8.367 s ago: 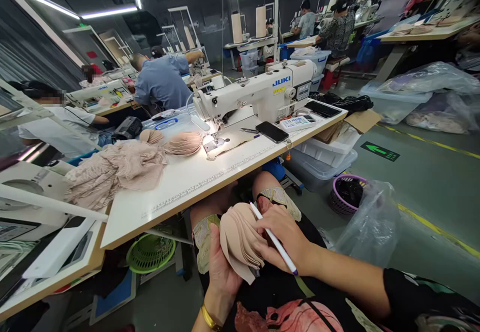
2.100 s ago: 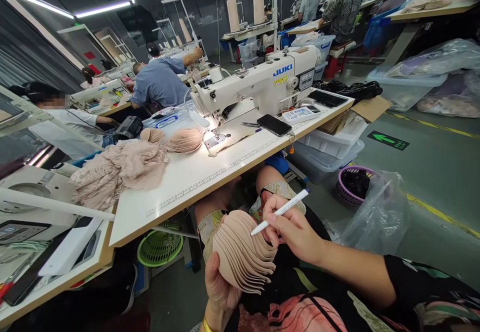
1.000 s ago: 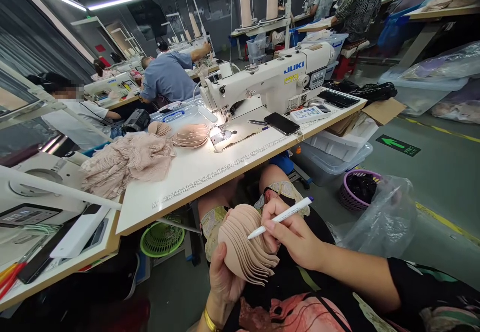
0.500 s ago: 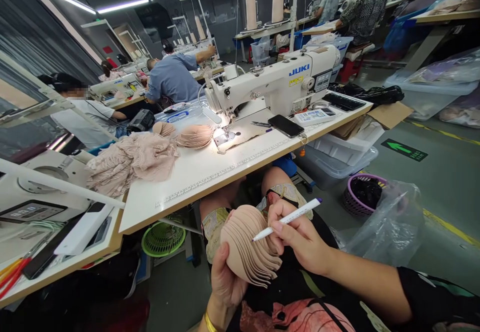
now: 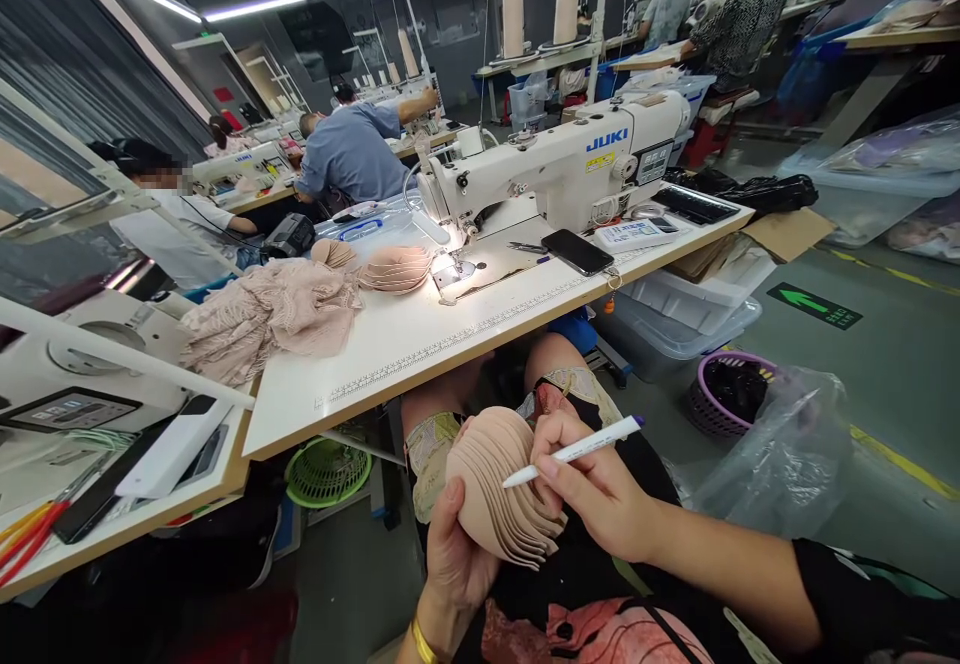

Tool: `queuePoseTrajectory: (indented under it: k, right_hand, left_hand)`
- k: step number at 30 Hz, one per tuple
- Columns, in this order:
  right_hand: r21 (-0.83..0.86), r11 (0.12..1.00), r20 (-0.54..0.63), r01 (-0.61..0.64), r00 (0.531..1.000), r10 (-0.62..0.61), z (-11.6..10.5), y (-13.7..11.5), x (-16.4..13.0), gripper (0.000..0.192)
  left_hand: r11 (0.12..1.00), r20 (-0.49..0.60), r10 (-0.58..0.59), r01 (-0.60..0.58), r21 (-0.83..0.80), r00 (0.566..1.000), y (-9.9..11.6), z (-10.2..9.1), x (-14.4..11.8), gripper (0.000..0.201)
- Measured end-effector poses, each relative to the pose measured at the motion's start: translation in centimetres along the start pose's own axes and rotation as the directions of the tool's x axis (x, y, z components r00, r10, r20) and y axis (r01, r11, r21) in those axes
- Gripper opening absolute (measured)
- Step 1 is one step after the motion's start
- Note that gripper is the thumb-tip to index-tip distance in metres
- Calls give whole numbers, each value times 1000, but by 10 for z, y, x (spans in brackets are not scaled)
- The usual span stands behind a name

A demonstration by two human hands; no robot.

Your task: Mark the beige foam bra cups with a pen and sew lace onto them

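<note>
Over my lap, my left hand (image 5: 459,552) grips a fanned stack of beige bra cups (image 5: 495,484) from the lower left, its thumb on the front cup. My right hand (image 5: 589,484) pinches a white marker pen (image 5: 581,448) with a purple end. The pen's pale tip points left and lies over the layered edges of the cups; whether it touches them I cannot tell. The fingers of my right hand are close against the stack's right side. Most of my left fingers are hidden behind the cups.
Ahead stands a white sewing machine (image 5: 555,169) on a table (image 5: 300,414). More cups (image 5: 396,270), beige lace fabric (image 5: 285,314) and a phone (image 5: 577,252) lie on it. A green basket (image 5: 330,471) sits below, a purple basket (image 5: 724,394) at right. Co-workers sit further back.
Both hands keep their grip, and the pen stays over the cup edges. The room has shifted slightly rightward in view, as the camera turned a little.
</note>
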State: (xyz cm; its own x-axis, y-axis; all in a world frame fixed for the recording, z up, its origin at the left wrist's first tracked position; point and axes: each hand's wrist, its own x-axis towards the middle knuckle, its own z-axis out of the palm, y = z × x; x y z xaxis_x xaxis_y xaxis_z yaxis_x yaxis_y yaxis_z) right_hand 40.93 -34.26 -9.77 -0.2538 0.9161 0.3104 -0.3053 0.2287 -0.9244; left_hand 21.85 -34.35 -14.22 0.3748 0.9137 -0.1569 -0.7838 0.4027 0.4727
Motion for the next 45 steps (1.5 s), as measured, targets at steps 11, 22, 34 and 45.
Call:
queuePoseTrajectory:
  k: [11, 22, 34, 45]
  right_hand:
    - [-44, 998, 20, 50, 999, -50, 2, 1, -1, 21]
    - [-80, 995, 42, 56, 998, -53, 3, 0, -2, 21]
    - [-252, 959, 45, 126, 992, -118, 2, -2, 0, 23]
    - [-278, 945, 60, 174, 985, -163, 1, -2, 0, 19]
  left_hand:
    - [999, 8, -24, 24, -28, 1000, -3, 3, 0, 74]
    - [1000, -58, 7, -7, -10, 998, -4, 8, 1, 79]
    - [999, -27, -28, 28, -16, 999, -4, 6, 2, 79]
    - [1000, -55, -19, 18, -7, 998, -5, 6, 3, 76]
